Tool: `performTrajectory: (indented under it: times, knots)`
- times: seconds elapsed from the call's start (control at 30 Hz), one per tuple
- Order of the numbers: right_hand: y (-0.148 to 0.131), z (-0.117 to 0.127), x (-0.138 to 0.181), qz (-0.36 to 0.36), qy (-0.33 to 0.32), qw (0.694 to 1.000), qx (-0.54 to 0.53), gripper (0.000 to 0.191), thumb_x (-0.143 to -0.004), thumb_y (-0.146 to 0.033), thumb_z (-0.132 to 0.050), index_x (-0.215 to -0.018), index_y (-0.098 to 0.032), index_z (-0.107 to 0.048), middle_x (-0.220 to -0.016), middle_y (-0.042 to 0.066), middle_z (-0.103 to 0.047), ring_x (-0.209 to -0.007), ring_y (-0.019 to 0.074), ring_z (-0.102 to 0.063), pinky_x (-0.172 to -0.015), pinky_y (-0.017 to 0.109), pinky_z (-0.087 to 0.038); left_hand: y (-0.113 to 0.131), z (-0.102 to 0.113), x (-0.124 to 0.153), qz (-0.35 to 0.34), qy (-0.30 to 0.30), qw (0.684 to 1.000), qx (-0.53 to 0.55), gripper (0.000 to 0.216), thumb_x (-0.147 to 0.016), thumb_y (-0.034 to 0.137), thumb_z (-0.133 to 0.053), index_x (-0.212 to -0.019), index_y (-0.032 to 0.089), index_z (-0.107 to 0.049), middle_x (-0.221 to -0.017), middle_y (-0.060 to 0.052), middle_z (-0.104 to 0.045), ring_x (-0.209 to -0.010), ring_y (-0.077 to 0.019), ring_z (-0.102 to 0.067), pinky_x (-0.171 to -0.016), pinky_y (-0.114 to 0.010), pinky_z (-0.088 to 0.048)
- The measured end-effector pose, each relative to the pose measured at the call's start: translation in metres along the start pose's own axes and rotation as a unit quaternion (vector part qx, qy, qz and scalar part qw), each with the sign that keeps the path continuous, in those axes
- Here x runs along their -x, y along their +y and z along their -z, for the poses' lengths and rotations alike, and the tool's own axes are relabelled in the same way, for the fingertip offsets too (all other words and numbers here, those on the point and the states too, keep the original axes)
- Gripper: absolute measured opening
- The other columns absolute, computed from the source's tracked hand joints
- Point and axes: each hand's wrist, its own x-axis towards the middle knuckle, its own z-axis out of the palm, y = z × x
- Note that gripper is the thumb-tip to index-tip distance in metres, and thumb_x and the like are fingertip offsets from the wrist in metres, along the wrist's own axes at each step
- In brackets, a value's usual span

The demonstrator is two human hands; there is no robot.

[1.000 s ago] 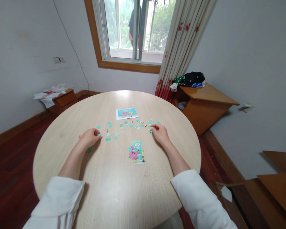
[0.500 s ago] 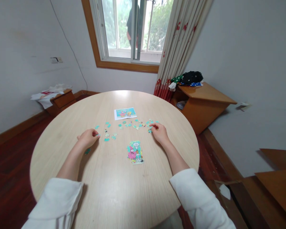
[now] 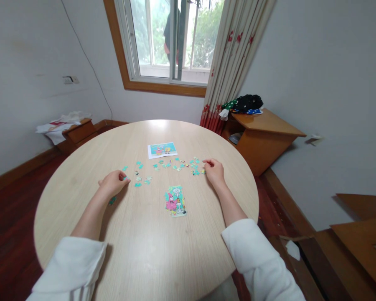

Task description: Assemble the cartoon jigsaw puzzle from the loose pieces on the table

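Observation:
My left hand [image 3: 112,183] is closed in a pinch at the left of the table, with a bit of a teal puzzle piece showing at its fingertips. Another teal piece [image 3: 112,200] lies partly under that wrist. At the right end of the loose puzzle pieces [image 3: 195,166], my right hand [image 3: 214,171] has its thumb and fingers drawn together; anything between them is too small to make out. Between my forearms lies a partly joined puzzle [image 3: 175,201] with a pink starfish and a squid character. Behind the loose pieces is a printed picture sheet [image 3: 163,150].
The round wooden table [image 3: 150,246] fills the middle. More loose pieces [image 3: 138,179] lie scattered near my left hand. A wooden cabinet [image 3: 263,138] with cloths on top stands at the back right, beside the curtain [image 3: 235,54]. A person [image 3: 168,35] is outside the window.
My right hand has moved slightly right, off the loose pieces it was touching. The left hand stays pinched in about the same place. The whole view has shifted a little.

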Motion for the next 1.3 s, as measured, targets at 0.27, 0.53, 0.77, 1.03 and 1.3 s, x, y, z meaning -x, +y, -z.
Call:
performTrajectory:
  times: [0.27,0.53,0.77,1.03,1.3]
  knots:
    - [-0.001,-0.005,0.003,0.014,-0.025,1.0,0.0,0.027,-0.064,-0.02,-0.045,-0.075,-0.014,-0.068,-0.073,0.005,-0.063,-0.063,0.0148,-0.051,-0.065,0.028,-0.041,-0.001,0.0,0.0,-0.008,0.002,1.0,0.013,0.013,-0.073,0.031,-0.059,-0.077,0.018,-0.061,-0.09,-0.009,-0.071,-0.092,-0.0312,-0.064,-0.081,-0.042,-0.041]
    - [0.008,0.009,-0.007,0.015,-0.003,0.999,0.039,0.028,-0.066,-0.019,-0.044,-0.078,-0.014,-0.069,-0.073,0.005,-0.063,-0.064,0.0159,-0.053,-0.067,0.029,-0.042,-0.001,-0.003,-0.002,-0.019,-0.007,1.0,0.005,0.012,-0.075,0.027,-0.055,-0.081,0.018,-0.06,-0.093,-0.008,-0.07,-0.091,-0.0282,-0.064,-0.076,-0.037,-0.042]
    - [0.021,0.022,-0.015,-0.01,0.021,0.995,0.101,0.027,-0.068,-0.018,-0.045,-0.078,-0.014,-0.07,-0.077,0.007,-0.064,-0.068,0.0174,-0.055,-0.074,0.032,-0.043,-0.002,-0.004,-0.004,-0.023,0.0,1.0,0.0,0.01,-0.075,0.028,-0.055,-0.08,0.019,-0.058,-0.092,-0.006,-0.07,-0.089,-0.0256,-0.064,-0.068,-0.032,-0.04]
    - [0.018,0.016,-0.011,0.013,-0.018,0.987,0.158,0.025,-0.069,-0.016,-0.048,-0.078,-0.015,-0.07,-0.082,0.007,-0.064,-0.069,0.0159,-0.054,-0.075,0.03,-0.044,-0.003,-0.003,-0.004,-0.028,-0.018,0.999,-0.004,0.012,-0.076,0.028,-0.052,-0.083,0.019,-0.057,-0.094,-0.007,-0.069,-0.091,-0.024,-0.064,-0.068,-0.03,-0.039]
    - [0.015,0.006,-0.007,0.044,-0.04,0.988,0.146,0.022,-0.069,-0.017,-0.049,-0.075,-0.016,-0.07,-0.077,0.005,-0.062,-0.069,0.0149,-0.053,-0.074,0.03,-0.044,-0.01,-0.007,-0.009,-0.045,0.003,0.998,0.033,0.012,-0.07,0.03,-0.057,-0.078,0.021,-0.056,-0.085,-0.005,-0.068,-0.082,-0.0232,-0.064,-0.065,-0.029,-0.041]
